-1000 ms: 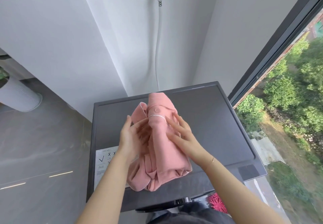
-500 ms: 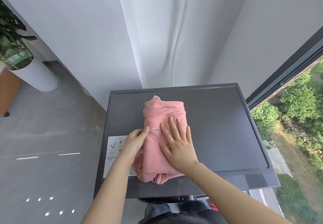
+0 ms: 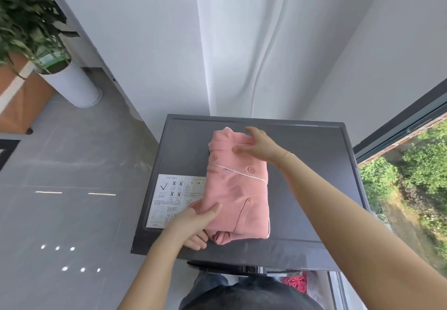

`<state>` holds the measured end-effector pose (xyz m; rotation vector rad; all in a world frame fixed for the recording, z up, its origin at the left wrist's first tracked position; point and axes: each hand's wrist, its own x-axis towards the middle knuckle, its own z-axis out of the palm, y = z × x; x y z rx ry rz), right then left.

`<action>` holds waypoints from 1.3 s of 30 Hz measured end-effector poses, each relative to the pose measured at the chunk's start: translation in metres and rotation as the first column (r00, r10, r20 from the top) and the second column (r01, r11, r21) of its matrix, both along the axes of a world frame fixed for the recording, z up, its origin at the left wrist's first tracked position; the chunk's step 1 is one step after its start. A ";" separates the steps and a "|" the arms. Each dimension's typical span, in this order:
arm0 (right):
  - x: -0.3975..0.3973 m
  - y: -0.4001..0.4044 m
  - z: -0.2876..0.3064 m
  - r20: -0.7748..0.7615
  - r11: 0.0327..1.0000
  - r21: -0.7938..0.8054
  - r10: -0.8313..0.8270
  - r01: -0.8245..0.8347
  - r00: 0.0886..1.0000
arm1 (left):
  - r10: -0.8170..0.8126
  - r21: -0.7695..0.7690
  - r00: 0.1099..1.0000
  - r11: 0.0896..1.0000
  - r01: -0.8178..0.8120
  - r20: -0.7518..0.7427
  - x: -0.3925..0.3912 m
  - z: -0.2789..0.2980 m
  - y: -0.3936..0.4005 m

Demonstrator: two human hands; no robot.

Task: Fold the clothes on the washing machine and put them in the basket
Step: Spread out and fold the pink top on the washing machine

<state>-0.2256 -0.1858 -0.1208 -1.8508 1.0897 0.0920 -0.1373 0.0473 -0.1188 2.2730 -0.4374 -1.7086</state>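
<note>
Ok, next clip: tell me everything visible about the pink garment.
The pink garment looks like soft cloth with white piping and two pink buttons. It lies folded into a compact rectangle on the dark washing machine top, covering a corner of the instruction sticker. The left hand pinches its near left edge; the right hand grips its far end.
</note>
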 end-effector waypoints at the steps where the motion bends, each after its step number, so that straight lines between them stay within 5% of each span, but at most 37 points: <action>1: 0.000 -0.003 -0.003 -0.022 0.997 0.075 -0.003 0.004 1.000 | 0.098 -0.067 0.995 0.993 -0.100 -0.031 -0.001 -0.003 0.000; 8: -0.024 -0.022 -0.012 -0.180 0.942 0.331 0.111 -0.045 0.977 | 0.413 -0.223 0.902 0.874 -0.431 -0.125 0.007 -0.016 -0.009; 13: -0.048 -0.016 0.016 0.041 0.894 0.447 -0.040 0.018 0.998 | 0.476 -0.474 0.879 0.767 -0.433 -0.034 0.020 -0.005 -0.037; 17: -0.066 -0.013 0.043 0.327 0.981 0.172 -0.139 0.086 0.935 | 0.436 -0.760 0.855 0.645 -0.078 0.282 0.032 0.016 -0.057; 21: -0.077 0.002 0.039 0.482 0.957 -0.264 0.026 0.117 0.876 | 0.465 -0.838 0.698 0.332 0.433 0.545 0.042 0.016 -0.066; 24: -0.093 0.022 -0.018 0.327 0.941 -0.337 0.091 0.026 0.941 | 0.376 -0.695 0.586 0.449 0.562 0.718 0.038 -0.024 -0.052; 27: -0.125 0.062 -0.033 0.350 0.964 -0.248 -0.008 0.100 0.937 | 0.203 -0.672 0.701 0.549 0.497 0.683 0.030 -0.062 -0.017; 29: -0.133 0.084 -0.027 0.441 0.976 -0.080 -0.147 0.202 0.885 | 0.359 -0.804 0.847 0.580 0.127 0.392 0.029 -0.060 -0.002; 31: -0.128 0.090 -0.021 0.500 0.933 0.096 -0.346 0.346 0.794 | 0.562 -0.797 0.822 0.537 -0.278 0.091 0.035 -0.048 0.003; 33: -0.122 0.091 -0.014 0.489 0.850 0.236 -0.523 0.471 0.698 | 0.655 -0.759 0.755 0.478 -0.443 -0.029 0.046 -0.033 0.000; 36: -0.114 0.097 -0.005 0.465 0.760 0.281 -0.642 0.586 0.610 | 0.579 -0.701 0.809 0.620 -0.354 0.104 0.060 -0.013 -0.016; 39: -0.104 0.096 -0.008 0.366 0.738 0.325 -0.674 0.591 0.641 | 0.375 -0.589 0.867 0.799 -0.122 0.328 0.059 -0.010 -0.038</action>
